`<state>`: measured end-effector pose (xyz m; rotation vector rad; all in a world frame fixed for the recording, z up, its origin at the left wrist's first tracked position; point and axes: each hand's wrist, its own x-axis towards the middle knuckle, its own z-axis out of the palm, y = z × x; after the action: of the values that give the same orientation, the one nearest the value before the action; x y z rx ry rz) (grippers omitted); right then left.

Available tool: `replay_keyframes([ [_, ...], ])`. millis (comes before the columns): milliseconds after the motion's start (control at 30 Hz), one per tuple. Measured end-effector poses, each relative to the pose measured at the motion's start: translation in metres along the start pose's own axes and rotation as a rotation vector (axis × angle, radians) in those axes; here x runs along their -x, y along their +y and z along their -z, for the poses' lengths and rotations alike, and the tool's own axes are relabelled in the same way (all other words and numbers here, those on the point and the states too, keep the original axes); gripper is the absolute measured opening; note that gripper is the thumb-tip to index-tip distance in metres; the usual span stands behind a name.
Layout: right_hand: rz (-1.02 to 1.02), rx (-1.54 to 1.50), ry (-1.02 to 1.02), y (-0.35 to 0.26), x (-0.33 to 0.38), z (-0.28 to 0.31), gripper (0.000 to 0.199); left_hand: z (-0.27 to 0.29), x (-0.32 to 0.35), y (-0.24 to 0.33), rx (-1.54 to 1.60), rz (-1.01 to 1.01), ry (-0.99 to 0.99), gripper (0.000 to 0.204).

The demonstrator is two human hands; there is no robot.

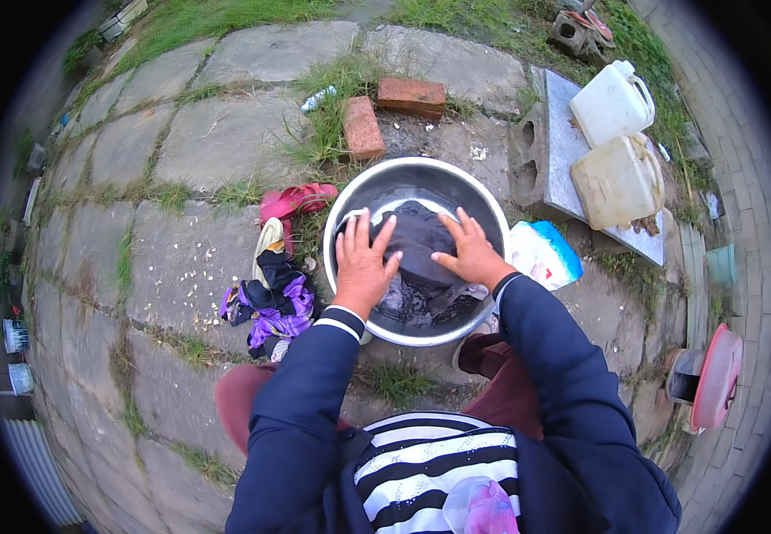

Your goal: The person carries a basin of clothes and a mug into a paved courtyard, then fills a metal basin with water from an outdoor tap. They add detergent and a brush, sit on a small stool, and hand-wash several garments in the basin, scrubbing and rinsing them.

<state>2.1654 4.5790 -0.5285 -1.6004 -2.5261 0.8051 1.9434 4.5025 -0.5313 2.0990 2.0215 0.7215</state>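
Between my knees stands a round metal basin (417, 164) with dark wet cloth (419, 240) lying in water inside it. My left hand (364, 269) is over the left part of the basin, fingers spread, beside or against a pale edge of cloth. On the right side, my right hand (474, 253) hangs over the rim with its fingers apart, nearest the dark cloth. Neither hand grips anything. Whether the fingertips press on the cloth is hard to make out.
Purple and black clothes (280, 307) and red slippers (298, 201) lie left of the basin. A white and blue bag (541, 255) sits close on its right. Beyond are bricks (363, 127), plastic jugs (615, 182) on a stone slab (565, 133), and a pink basin (717, 378).
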Motion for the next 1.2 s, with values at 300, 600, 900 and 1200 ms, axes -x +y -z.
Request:
replay_keyframes([
  [300, -0.066, 0.248, -0.319, -0.01, -0.022, -0.063, 0.079, -0.082, 0.018, -0.007, -0.087, 0.081, -0.523, 0.059],
  [600, -0.144, 0.252, -0.421, -0.014, -0.043, -0.059, 0.084, -0.096, 0.002, -0.012, -0.091, 0.094, -0.568, 0.06],
  [900, -0.121, 0.011, 0.158, 0.029, -0.082, -0.015, 0.055, -0.045, -0.033, -0.017, 0.335, 0.198, -0.335, 0.029],
  [1200, -0.051, -0.259, 0.016, -0.024, -0.086, -0.015, 0.03, -0.012, -0.04, -0.055, 0.789, 0.491, -0.085, 0.026],
])
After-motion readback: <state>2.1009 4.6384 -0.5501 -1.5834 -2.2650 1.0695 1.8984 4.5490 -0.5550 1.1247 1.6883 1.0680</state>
